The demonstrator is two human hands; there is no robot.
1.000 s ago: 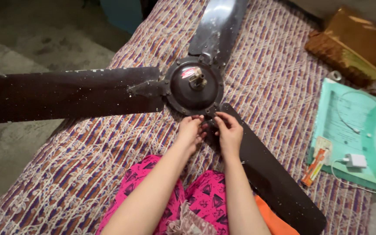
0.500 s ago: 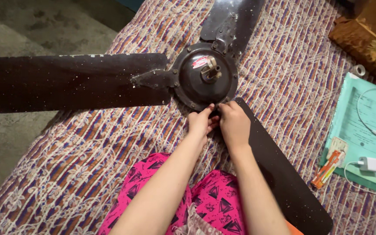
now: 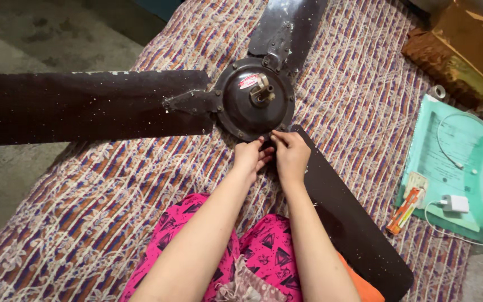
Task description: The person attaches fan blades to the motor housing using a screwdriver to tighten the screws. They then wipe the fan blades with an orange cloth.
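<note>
A dark brown ceiling fan lies on a patterned bedspread (image 3: pixel 113 196). Its round motor hub (image 3: pixel 255 100) has a short shaft in the middle. One blade (image 3: pixel 74 106) reaches left, one (image 3: pixel 286 25) goes up, and one (image 3: pixel 347 218) runs down to the right. My left hand (image 3: pixel 249 157) and my right hand (image 3: pixel 290 154) meet at the hub's lower rim, where the lower-right blade joins it. The fingers of both hands pinch at that joint. What they grip is hidden under the fingertips.
A green folder (image 3: pixel 454 168) lies at the right with a white charger (image 3: pixel 455 203), its cable and an orange tube (image 3: pixel 403 211). A brown bag (image 3: pixel 459 56) sits at the upper right. Bare floor (image 3: pixel 40 39) lies left of the bed. My pink trousers (image 3: pixel 264 246) are below.
The view has shifted a little. Both hands stay at the hub's lower rim, and the fingers have moved only slightly.
</note>
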